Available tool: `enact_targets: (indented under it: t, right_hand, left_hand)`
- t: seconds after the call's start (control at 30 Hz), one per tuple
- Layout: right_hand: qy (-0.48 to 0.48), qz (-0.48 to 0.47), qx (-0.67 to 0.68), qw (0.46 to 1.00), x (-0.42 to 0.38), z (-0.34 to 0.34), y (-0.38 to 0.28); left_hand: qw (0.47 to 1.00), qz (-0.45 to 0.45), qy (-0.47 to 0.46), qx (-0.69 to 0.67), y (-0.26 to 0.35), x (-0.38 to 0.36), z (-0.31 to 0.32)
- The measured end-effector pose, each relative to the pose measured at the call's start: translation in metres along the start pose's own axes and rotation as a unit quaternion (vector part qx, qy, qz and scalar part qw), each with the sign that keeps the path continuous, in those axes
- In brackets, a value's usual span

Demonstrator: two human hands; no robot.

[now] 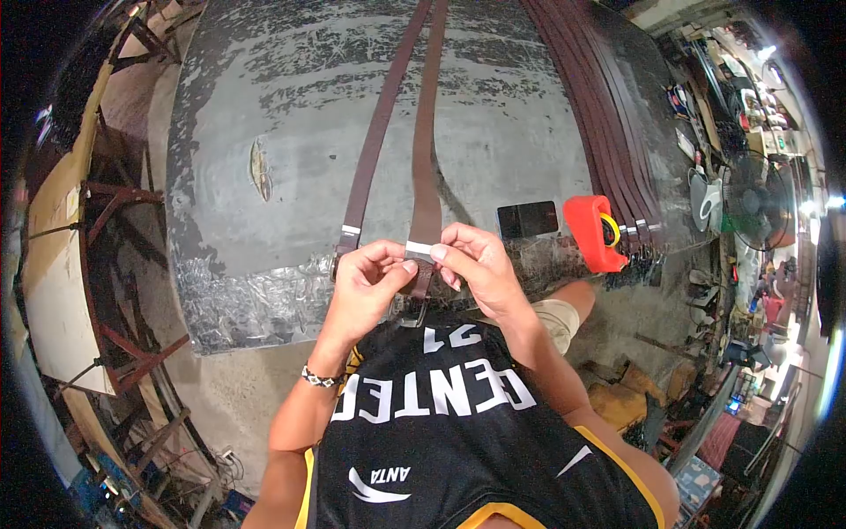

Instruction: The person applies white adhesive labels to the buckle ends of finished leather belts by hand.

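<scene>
A brown belt (pixel 426 167) runs down the worn grey table (pixel 291 176) to its front edge, where a white label (pixel 420 250) lies across it near the buckle (pixel 414 313). My left hand (pixel 374 280) is closed on the belt's left edge, thumb beside the label. From the other side my right hand (pixel 474 269) pinches the label end and belt edge. Left of this belt lies a second, darker belt (pixel 374 159) with a white band near its buckle, which my left hand partly covers.
To the right, a dark phone (pixel 527 219) lies beside a red tape dispenser (pixel 593 234) with yellow tape. Several dark belts (pixel 595 115) lie side by side along the table's right part. A fan (pixel 756 198) stands beyond the right edge.
</scene>
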State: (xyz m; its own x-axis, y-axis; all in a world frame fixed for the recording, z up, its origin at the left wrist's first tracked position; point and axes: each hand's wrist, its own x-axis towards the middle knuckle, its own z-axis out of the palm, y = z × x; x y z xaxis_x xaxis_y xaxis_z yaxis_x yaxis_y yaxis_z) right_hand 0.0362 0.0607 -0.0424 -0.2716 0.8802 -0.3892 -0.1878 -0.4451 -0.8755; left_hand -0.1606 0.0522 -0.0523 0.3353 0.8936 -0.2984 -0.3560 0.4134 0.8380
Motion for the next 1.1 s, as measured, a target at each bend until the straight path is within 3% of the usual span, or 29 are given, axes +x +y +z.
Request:
enact_targets:
  t: [0.2,0.3,0.5,0.63,1.1]
  right_hand:
    - [0.014,-0.011,-0.018,1.000,-0.001,0.004,-0.003]
    - [0.020,-0.026,-0.035,0.999,-0.001,0.003,-0.001]
    - [0.034,-0.042,-0.065,0.996,-0.003,0.007,0.000]
    - [0.037,-0.043,-0.079,0.995,-0.004,0.008,0.000]
    - [0.030,-0.029,-0.026,0.999,-0.004,0.006,-0.007]
  left_hand:
    - [0.997,0.041,0.013,0.070,-0.007,0.001,0.000]
    - [0.989,0.052,0.066,0.123,-0.003,0.002,0.008]
    - [0.991,0.035,0.084,0.096,-0.009,0.005,0.008]
    - [0.997,0.028,0.048,0.057,0.000,0.003,0.008]
    - [0.997,0.044,0.050,0.028,-0.016,0.003,0.004]
